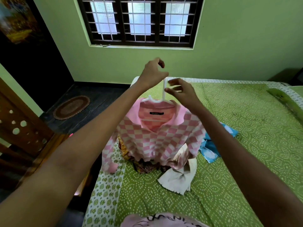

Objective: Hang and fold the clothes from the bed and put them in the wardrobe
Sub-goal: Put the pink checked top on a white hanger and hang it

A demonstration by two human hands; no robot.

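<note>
Sweater: pink-and-white checked knit sweater hangs on our white plastic hanger above the green patterned bed.
Left hand: grips the hanger's hook.
Right hand: fingers spread, beside the hook, gripping nothing.

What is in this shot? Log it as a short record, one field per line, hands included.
setting: bedroom, bed with green patterned sheet, barred window above
left hand: raised, grips the top of the white hanger
right hand: fingers spread beside the hanger's neck, holding nothing that shows
sweater: pink and white checked, on the hanger, held up over the bed
still on the bed: blue cloth, cream cloth, brown printed cloth under the sweater
floor: oval mat at left
wardrobe: not identifiable
</note>
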